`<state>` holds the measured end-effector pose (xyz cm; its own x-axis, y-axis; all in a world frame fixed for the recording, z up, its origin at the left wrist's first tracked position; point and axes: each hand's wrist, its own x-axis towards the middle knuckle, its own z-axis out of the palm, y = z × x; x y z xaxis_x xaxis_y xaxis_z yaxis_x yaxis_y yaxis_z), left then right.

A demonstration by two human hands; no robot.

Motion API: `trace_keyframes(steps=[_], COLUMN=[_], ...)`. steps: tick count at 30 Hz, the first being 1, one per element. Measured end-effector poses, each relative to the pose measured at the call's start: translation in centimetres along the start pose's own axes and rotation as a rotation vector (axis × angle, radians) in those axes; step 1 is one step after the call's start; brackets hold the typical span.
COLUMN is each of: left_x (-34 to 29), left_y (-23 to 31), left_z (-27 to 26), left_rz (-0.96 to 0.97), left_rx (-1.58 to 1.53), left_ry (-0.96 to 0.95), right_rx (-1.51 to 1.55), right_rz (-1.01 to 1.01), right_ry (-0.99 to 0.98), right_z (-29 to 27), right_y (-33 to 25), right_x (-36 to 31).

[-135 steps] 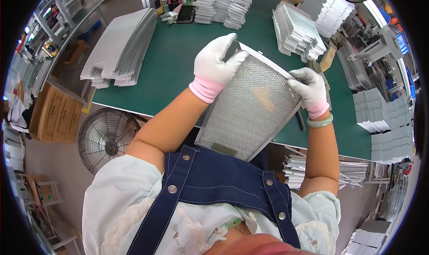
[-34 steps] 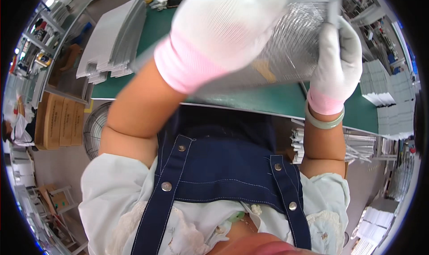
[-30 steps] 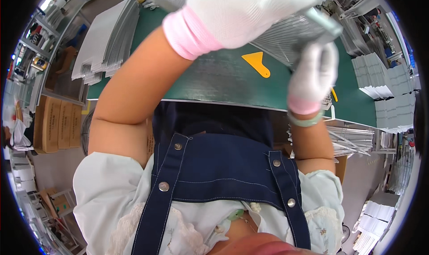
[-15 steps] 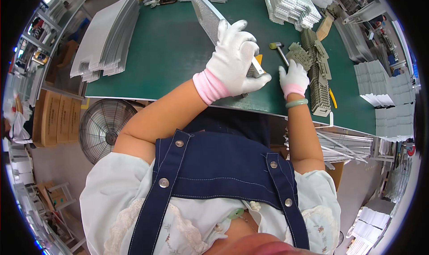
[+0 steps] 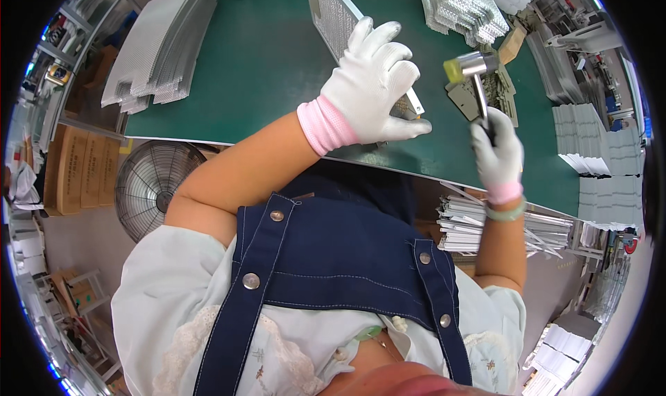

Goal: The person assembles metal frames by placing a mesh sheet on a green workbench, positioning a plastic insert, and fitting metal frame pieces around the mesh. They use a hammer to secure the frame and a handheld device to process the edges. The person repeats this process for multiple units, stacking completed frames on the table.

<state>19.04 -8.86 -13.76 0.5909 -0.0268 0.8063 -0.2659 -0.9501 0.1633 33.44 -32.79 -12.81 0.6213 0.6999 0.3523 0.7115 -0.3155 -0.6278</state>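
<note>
My left hand (image 5: 374, 84), in a white glove with a pink cuff, grips a silver mesh-textured metal panel (image 5: 329, 23) that stands on its long edge on the green table (image 5: 260, 77). The thumb is at the panel's near end, and the palm hides its middle. In my right hand (image 5: 501, 150), gloved alike, is a small mallet (image 5: 479, 66), held by its dark grip with the head raised above the table. One mallet face is yellow, the other dark. Beyond the mallet lie grey-green plastic pieces (image 5: 463, 99), partly covered by it.
Stacks of silver mesh panels stand at the left (image 5: 163, 46) and far right (image 5: 461, 11) of the table. White folded sheets (image 5: 586, 136) are piled along the right side. A floor fan (image 5: 156, 188) stands below the left edge, beside cardboard boxes (image 5: 83, 167).
My right hand has picked the mallet up off the table and lifted it, moving right and toward me. My left hand stays on the panel, its fingers slightly more spread.
</note>
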Motion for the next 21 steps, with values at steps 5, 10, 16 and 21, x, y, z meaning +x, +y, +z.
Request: trace_keyframes(steps=[5,10,16,21], left_x=[-0.1,0.3,0.0,-0.3], left_y=[-0.3,-0.5,-0.5,-0.3], left_z=[0.0,0.5,1.0,0.6], left_rz=[0.0,0.022,0.002,0.003], left_rx=[0.01,-0.01,-0.032,-0.011], left_ry=[-0.021,-0.059,-0.029,-0.039], right_rx=[-0.379,-0.594,-0.333,-0.504], right_rz=[-0.628,-0.771,-0.506,-0.745], right_ry=[-0.044,-0.15,-0.024,-0.137], right_z=[-6.8,-6.8,-7.1,-6.1], right_y=[-7.8,-8.2,-9.3,-8.2], right_x=[2.2,3.5,3.8,4.1])
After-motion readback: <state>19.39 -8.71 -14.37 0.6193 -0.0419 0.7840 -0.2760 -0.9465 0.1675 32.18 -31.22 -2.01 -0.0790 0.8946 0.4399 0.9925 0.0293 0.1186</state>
